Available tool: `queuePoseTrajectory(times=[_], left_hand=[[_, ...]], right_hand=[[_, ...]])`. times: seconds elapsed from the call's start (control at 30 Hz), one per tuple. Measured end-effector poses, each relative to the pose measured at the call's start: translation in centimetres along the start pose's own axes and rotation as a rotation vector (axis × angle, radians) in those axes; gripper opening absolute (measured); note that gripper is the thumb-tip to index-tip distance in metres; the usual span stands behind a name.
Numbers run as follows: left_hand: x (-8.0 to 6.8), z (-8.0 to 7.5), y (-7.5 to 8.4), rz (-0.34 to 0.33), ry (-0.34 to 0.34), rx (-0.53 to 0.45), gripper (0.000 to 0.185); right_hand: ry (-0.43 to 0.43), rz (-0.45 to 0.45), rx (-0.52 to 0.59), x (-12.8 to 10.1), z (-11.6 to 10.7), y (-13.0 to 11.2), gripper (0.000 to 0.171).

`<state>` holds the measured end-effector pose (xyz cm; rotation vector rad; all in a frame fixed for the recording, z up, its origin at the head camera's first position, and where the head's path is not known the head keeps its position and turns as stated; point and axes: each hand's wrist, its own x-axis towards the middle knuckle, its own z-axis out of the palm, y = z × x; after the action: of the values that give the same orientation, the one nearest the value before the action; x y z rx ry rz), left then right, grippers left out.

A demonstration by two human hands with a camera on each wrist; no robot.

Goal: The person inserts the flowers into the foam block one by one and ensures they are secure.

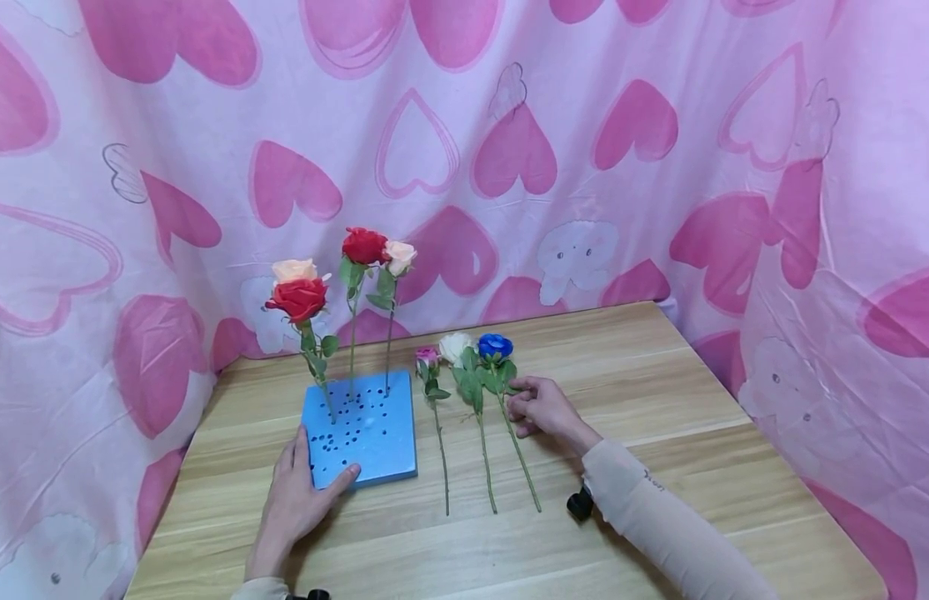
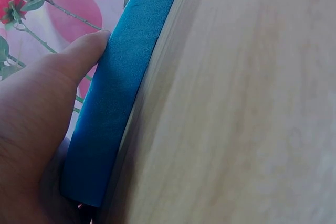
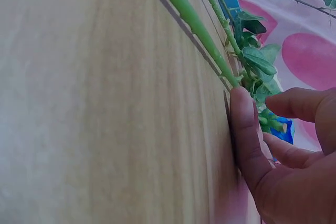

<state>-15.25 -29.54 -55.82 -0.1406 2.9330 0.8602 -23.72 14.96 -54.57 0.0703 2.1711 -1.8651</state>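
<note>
Two hands are working: the left hand (image 1: 295, 496) is bracing the blue foam block (image 1: 362, 429), fingers flat (steadying it), while the right hand (image 1: 542, 408) fingers are curling around the blue rose (image 1: 496, 347) stem beside them on the bench (image 1: 659, 392).

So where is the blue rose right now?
In the head view the blue rose lies flat on the wooden table, rightmost of three loose stems, beside the white rose, with the right hand at its stem.
</note>
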Motion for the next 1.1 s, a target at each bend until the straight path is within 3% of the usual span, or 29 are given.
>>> queuePoseTrajectory(times=[0.43,1.1], left_hand=[[0.18,0.11,-0.01,-0.016,-0.018,0.011,0.142],[0.32,0.1,-0.14,-0.018,-0.026,0.009,0.141]], right_hand=[[0.001,0.01,-0.065,0.1,0.19,-0.14,0.072],[0.039,-0.013,-0.153,0.2,0.88,-0.33,0.071]])
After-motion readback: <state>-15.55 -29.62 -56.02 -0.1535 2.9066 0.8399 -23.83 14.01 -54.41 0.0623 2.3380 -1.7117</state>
